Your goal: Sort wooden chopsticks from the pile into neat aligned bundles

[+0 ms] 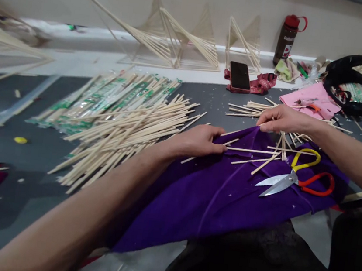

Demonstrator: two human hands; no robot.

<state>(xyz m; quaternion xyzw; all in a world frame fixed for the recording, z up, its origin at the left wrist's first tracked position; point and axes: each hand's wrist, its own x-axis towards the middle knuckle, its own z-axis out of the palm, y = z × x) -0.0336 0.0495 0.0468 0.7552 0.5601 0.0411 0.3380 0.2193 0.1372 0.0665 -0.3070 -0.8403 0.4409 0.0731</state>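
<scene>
Purple cloth (225, 202) drapes over the table's front edge. My right hand (277, 118) pinches a raised fold of it near the cloth's far edge. To its left, my left hand (205, 140) is closed at the cloth's edge, with thin sticks at its fingertips. Several loose wooden sticks (253, 161) lie across the cloth between and below my hands. Open scissors (291, 177), with one yellow and one red handle, rest on the cloth at the right, blades pointing left.
A pile of bare sticks (135, 132) and wrapped chopsticks (106, 100) lie left of my hands. Behind are stick models (179, 43), a phone (239, 76) on a red strap and a bottle (285, 40). Pink paper (314, 99) and a black band (352, 86) are at the right.
</scene>
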